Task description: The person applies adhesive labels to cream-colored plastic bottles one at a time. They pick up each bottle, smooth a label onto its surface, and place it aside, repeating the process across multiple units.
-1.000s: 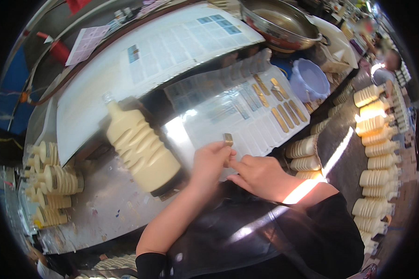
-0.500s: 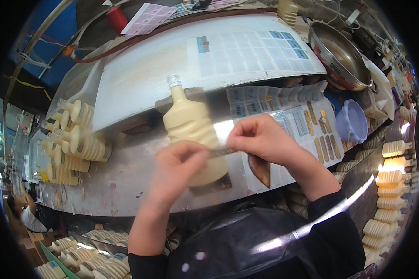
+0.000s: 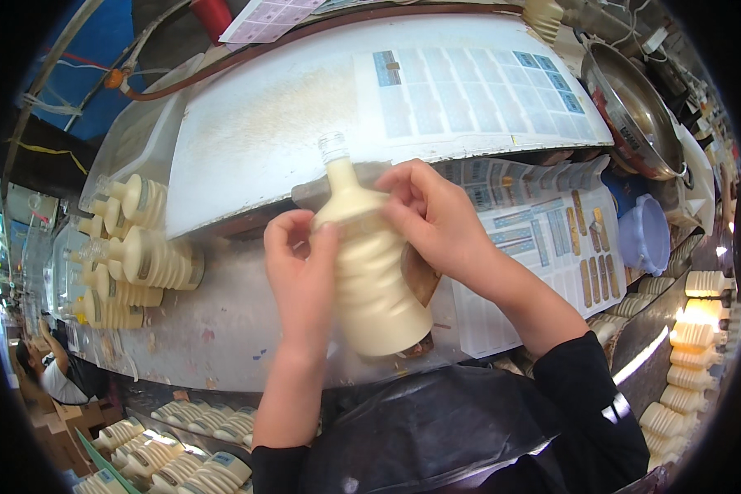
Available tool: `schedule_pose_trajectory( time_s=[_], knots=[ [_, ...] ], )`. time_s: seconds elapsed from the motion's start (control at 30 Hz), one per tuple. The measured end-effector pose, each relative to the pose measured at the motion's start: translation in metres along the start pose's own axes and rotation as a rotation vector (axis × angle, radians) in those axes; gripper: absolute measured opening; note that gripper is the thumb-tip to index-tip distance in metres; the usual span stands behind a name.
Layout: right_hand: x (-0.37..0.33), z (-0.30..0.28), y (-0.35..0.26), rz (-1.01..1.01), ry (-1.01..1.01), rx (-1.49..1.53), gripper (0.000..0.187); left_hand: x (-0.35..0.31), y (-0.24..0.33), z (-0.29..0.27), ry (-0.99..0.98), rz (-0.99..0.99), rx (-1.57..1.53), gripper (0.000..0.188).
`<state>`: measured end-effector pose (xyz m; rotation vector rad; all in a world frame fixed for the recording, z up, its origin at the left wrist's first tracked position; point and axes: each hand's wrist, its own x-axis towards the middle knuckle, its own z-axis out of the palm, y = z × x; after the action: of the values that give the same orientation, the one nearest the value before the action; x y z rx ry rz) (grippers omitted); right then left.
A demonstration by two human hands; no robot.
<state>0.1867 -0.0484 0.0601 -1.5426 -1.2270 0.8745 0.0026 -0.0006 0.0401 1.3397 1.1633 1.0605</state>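
A ribbed bottle (image 3: 379, 288), cream-coloured with a clear threaded neck, lies in front of me, its mouth pointing away. Across its shoulder runs a thin, see-through label strip (image 3: 356, 217), faint and partly hidden by my fingers. At the strip's left end my left hand (image 3: 298, 263) is closed, thumb and fingertips pinched against the bottle. My right hand (image 3: 432, 216) pinches the other end, fingers bent. Beside the bottle, below the right hand, a brown flat piece (image 3: 421, 280) shows; whether that hand also holds it I cannot tell.
Similar bottles (image 3: 156, 259) are stacked on the left. A raised white board (image 3: 272, 115) carries a label sheet (image 3: 477, 95). To the right are printed sheets (image 3: 543, 272) with brown strips, a lavender bucket (image 3: 644, 239) and a metal pan (image 3: 634, 107). More bottles (image 3: 181, 469) lie low left.
Both hands have moved away from me, from above the bottle's body to its shoulder, carrying the strip onto it. The view has shifted, and the bottle appears more tilted.
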Motion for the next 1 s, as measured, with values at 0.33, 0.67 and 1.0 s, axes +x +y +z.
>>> schedule_pose_trajectory(
  time_s=[0.33, 0.67, 1.0],
  knots=[
    [-0.005, 0.001, -0.004, -0.057, 0.023, -0.017, 0.027, -0.006, 0.009, 0.018, -0.152, -0.086, -0.054, 0.040],
    [-0.004, 0.001, -0.001, -0.077, 0.019, 0.005, 0.027, -0.002, 0.000, 0.017, -0.137, -0.092, -0.094, 0.048],
    [-0.006, 0.005, 0.005, -0.095, 0.068, 0.049, 0.029, 0.000, -0.003, 0.018, -0.136, -0.122, -0.077, 0.049]
  ],
)
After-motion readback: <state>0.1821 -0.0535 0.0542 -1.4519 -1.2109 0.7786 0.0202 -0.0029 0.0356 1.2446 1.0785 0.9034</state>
